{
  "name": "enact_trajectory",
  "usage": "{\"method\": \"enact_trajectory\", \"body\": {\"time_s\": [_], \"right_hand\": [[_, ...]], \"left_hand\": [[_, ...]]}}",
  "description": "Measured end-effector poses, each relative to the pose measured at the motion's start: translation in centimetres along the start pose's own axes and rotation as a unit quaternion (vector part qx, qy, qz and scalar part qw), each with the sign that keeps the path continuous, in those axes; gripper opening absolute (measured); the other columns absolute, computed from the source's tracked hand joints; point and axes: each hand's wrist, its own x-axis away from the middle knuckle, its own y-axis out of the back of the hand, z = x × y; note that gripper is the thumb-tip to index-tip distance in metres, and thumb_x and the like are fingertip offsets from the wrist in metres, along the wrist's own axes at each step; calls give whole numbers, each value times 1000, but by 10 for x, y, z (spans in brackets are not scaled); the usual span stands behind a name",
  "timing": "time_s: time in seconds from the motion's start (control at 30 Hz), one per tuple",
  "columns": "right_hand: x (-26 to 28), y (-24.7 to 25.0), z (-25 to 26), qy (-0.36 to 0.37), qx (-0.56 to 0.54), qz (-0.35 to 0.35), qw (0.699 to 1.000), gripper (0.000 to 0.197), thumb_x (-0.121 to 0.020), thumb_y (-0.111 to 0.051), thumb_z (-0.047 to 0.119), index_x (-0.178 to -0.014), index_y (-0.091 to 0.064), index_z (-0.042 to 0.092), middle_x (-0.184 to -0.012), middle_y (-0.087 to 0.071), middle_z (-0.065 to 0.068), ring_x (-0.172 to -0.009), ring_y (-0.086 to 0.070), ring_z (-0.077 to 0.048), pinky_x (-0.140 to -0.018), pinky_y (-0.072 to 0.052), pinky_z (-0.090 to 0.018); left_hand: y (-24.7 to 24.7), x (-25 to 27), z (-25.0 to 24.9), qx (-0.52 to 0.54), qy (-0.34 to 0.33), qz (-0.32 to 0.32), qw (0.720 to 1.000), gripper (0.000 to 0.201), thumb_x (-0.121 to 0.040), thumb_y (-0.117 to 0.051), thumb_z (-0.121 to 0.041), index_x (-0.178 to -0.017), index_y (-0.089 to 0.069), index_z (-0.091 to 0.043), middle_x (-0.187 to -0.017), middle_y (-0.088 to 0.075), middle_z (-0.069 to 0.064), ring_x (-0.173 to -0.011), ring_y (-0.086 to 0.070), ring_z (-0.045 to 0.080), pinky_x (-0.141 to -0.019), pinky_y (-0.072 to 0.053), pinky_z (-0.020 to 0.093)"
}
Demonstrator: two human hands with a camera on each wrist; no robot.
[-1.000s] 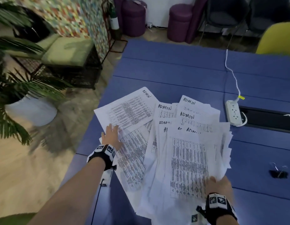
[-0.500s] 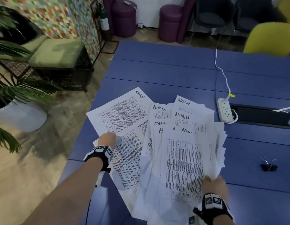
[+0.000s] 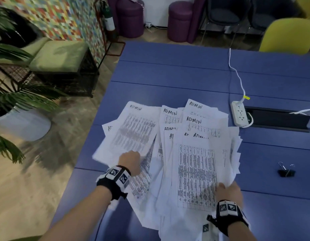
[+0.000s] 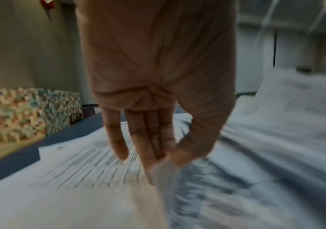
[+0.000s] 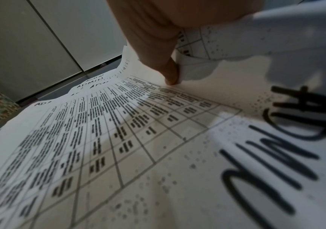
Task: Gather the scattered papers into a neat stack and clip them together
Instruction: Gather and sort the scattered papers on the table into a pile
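Several white printed sheets marked ADMIN lie fanned in a loose pile (image 3: pixel 196 164) on the blue table (image 3: pixel 176 77). My left hand (image 3: pixel 130 159) pinches the near edge of the leftmost sheet (image 3: pixel 133 131), which is raised and blurred. In the left wrist view, thumb and fingers of the left hand (image 4: pixel 167 158) pinch a paper corner. My right hand (image 3: pixel 228 189) grips the pile's near right side. The right wrist view shows its thumb (image 5: pixel 170 72) pressing on the top sheet (image 5: pixel 119 139), with more sheets curled under the palm. A black binder clip (image 3: pixel 286 172) lies to the right, apart from both hands.
A white power strip (image 3: pixel 239 113) with its cable and a black cable slot (image 3: pixel 279 120) sit beyond the pile on the right. The table's left edge runs close to my left arm. A yellow chair (image 3: pixel 288 35) stands at the far right, a potted plant (image 3: pixel 15 105) on the left.
My left hand went from lying flat on the leftmost sheet to pinching its edge, and the sheet has lifted and swung right toward the pile. My right hand has kept its grip.
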Motion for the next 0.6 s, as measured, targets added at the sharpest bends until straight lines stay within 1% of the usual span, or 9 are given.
{"method": "enact_trajectory", "body": {"time_s": [0.07, 0.13, 0.2, 0.23, 0.3, 0.33, 0.43, 0.53, 0.6], "right_hand": [[2, 4, -2, 11, -14, 10, 1000, 14, -89, -54, 18, -97, -52, 7, -78, -62, -12, -68, -61, -28, -57, -48, -28], [5, 11, -1, 20, -27, 15, 999, 14, -89, -56, 16, -97, -52, 5, -75, -60, -12, -66, -60, -28, -53, -41, -24], [7, 17, -2, 16, -33, 6, 999, 13, -87, -58, 13, -92, -52, 3, -64, -54, -8, -59, -55, -25, -53, -40, -25], [7, 20, -3, 10, -31, 4, 999, 13, -86, -59, 11, -92, -53, 2, -63, -52, -8, -59, -53, -25, -54, -41, -26], [7, 23, -6, -8, -16, 9, 1000, 19, -85, -58, 10, -99, -56, -3, -73, -57, -15, -68, -56, -31, -63, -46, -32], [8, 24, -7, -13, -7, 13, 1000, 22, -85, -57, 10, -102, -57, -5, -80, -58, -18, -73, -56, -33, -68, -47, -34], [11, 24, -12, -9, 9, 23, 1000, 25, -85, -57, 9, -105, -58, -6, -82, -51, -16, -74, -48, -31, -71, -45, -34], [16, 23, -16, -9, 6, 26, 1000, 24, -84, -57, 8, -103, -59, -7, -80, -51, -17, -71, -48, -31, -68, -43, -33], [19, 22, -18, -9, 1, 29, 1000, 24, -84, -58, 8, -103, -59, -7, -80, -51, -17, -71, -50, -32, -66, -44, -33]], "left_hand": [[-19, 12, -9, 150, -53, 61, 985, 12, -80, -60, -25, -73, -63, -16, -75, -65, -2, -81, -66, 21, -71, -50, 26], [-33, 18, -3, 294, -12, 17, 956, 31, -75, -65, -44, -69, -68, -14, -77, -71, 1, -78, -68, 20, -74, -54, 30], [-44, 20, 12, 339, 134, -130, 922, 35, -73, -68, -49, -74, -66, -15, -92, -69, 6, -82, -65, 23, -79, -54, 35], [-51, 21, 22, 319, 233, -178, 901, 39, -73, -70, -50, -87, -64, -14, -108, -62, 9, -95, -61, 26, -86, -51, 38], [-63, 29, 38, 269, 404, -149, 862, 75, -66, -73, -57, -117, -48, -8, -131, -41, 15, -118, -43, 33, -96, -41, 45], [-67, 31, 42, 262, 448, -124, 846, 90, -62, -75, -61, -123, -40, -4, -134, -36, 18, -122, -38, 34, -98, -39, 45], [-72, 30, 36, 258, 461, -96, 844, 103, -56, -78, -62, -124, -34, 1, -133, -34, 19, -122, -37, 33, -96, -39, 42], [-65, 26, 19, 246, 434, -55, 865, 101, -58, -77, -62, -123, -33, 0, -124, -40, 14, -110, -48, 23, -77, -46, 31], [-61, 22, 10, 250, 424, -29, 870, 100, -61, -76, -61, -126, -32, 0, -124, -44, 10, -112, -50, 18, -80, -47, 27]]}}
